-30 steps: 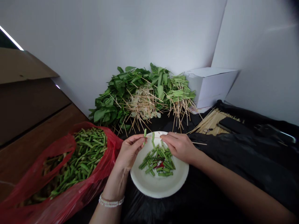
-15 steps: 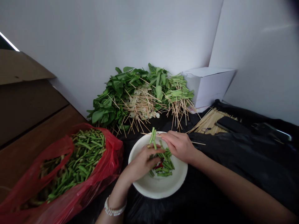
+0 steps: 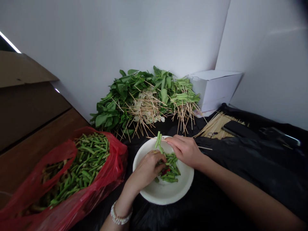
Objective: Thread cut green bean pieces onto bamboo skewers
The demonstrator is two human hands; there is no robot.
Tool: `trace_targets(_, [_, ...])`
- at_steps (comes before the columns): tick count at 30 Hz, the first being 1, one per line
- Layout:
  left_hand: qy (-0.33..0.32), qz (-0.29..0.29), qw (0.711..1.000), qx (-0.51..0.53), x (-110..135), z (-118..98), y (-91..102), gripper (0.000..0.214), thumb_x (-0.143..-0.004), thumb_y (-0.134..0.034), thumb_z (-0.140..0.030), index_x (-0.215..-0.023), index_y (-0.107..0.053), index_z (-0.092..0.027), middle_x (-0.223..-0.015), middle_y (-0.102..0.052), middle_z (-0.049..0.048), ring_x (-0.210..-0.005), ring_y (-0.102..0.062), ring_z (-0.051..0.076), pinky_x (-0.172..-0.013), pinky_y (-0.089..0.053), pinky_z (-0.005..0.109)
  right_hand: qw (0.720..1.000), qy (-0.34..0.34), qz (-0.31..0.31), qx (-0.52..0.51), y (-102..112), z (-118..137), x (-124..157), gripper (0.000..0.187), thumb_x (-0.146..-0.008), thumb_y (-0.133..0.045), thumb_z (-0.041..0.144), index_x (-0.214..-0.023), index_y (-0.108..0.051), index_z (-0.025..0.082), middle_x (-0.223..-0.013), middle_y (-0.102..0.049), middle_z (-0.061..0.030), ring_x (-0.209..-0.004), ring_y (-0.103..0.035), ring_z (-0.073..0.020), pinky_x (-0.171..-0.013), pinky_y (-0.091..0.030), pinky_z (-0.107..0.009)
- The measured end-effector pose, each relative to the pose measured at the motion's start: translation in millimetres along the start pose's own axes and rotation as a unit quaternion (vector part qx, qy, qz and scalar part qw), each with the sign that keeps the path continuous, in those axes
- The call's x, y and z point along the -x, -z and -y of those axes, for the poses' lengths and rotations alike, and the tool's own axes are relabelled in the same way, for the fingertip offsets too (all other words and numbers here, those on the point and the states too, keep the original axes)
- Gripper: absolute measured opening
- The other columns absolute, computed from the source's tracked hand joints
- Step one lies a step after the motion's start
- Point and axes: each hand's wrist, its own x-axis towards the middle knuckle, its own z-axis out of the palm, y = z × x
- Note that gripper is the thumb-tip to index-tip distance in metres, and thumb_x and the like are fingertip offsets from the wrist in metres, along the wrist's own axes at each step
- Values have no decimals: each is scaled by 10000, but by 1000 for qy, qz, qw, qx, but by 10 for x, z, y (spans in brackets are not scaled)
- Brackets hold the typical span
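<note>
My left hand (image 3: 149, 170) has just dropped into the white bowl (image 3: 166, 195), curled closed over the cut green stems (image 3: 171, 168), while my right hand (image 3: 185, 150) pinches a thin bamboo skewer (image 3: 203, 148) above the rim.

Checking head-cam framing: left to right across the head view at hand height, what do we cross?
Wooden surface → red plastic bag of cut green stems → left hand → right hand → black plastic sheet
</note>
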Motion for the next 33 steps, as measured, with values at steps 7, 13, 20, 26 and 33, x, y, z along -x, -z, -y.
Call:
trace_targets(7, [97, -183, 955, 213, -66, 226, 110, 134, -821, -642, -262, -889, -691, -158, -786, -709, 33, -738, -639, 170, -697, -474, 272, 1000, -16, -19, 13, 5, -5, 17, 235, -960, -442, 175, -1046, -660, 145, -829, -670, -60, -731, -613, -140, -699, -469, -253])
trace_targets(13, [142, -257, 825, 484, -89, 308, 219, 303, -729, -774, -310, -970, -705, -139, -859, -755, 62, -786, -684, 142, -750, -531, 239, 1000, 1, 11, 27, -6, -18, 28, 265, -948, -430, 162, -1085, -655, 131, -817, -662, -52, -730, -610, -148, -691, -463, -259])
trace_targets(20, [140, -229, 750, 604, -74, 249, 247, 260, -711, -803, -211, -943, -729, -121, -870, -763, 87, -763, -701, 122, -704, -554, 179, 998, -3, 43, 44, 3, -16, 21, 273, -951, -414, 163, -1053, -668, 155, -815, -656, -43, -713, -596, -136, -674, -438, -242])
trace_targets(26, [128, -230, 752, 604, -71, 260, 246, 233, -727, -792, -195, -944, -744, -128, -888, -771, 94, -775, -712, 131, -715, -565, 186, 997, -2, 47, 57, -3, -18, 26, 275, -955, -409, 164, -1051, -666, 160, -803, -653, -39, -705, -594, -136, -671, -429, -242])
trace_targets(33, [132, -241, 754, 596, -73, 259, 232, 282, -683, -825, -216, -944, -757, -133, -840, -773, 83, -734, -701, 117, -707, -552, 180, 997, -6, 60, 52, 4, -21, 25, 276, -953, -409, 166, -1042, -670, 168, -834, -666, -45, -733, -606, -136, -684, -440, -242])
